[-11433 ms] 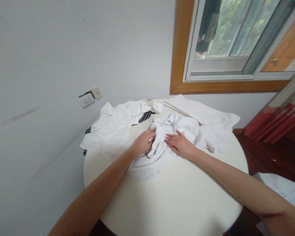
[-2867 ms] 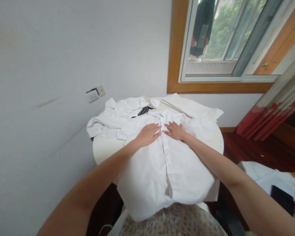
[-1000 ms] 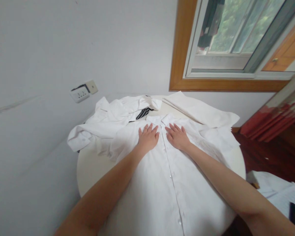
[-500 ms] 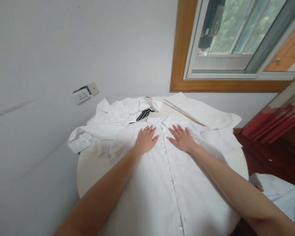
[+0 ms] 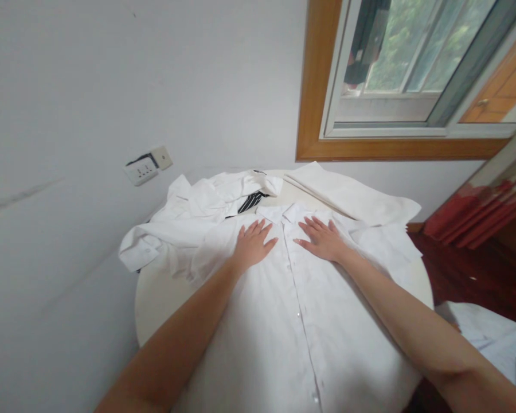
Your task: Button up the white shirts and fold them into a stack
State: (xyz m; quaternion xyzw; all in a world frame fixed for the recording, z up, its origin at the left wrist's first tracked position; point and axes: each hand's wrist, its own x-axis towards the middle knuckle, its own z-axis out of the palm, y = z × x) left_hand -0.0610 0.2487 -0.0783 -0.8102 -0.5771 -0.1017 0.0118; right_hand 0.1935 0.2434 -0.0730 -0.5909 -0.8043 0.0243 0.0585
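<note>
A white button-up shirt (image 5: 279, 310) lies front side up over a round cream table (image 5: 159, 304), its collar toward the wall and its row of buttons running toward me. My left hand (image 5: 253, 244) rests flat on the shirt's left chest area, just below the collar, fingers spread. On the other side of the button line, my right hand (image 5: 320, 238) also lies flat, fingers apart. Neither hand grips the cloth. The shirt's lower end runs out of the bottom of the view.
Behind the shirt sit a crumpled white garment (image 5: 198, 198) with a black striped piece (image 5: 251, 201) and a folded off-white cloth (image 5: 352, 192). A wall socket (image 5: 141, 170) is at left, a wood-framed window (image 5: 307, 86) at right. More white cloth (image 5: 485, 330) lies lower right.
My right hand has shifted slightly outward and up on the shirt. My left hand stays almost in place. The shirt looks the same.
</note>
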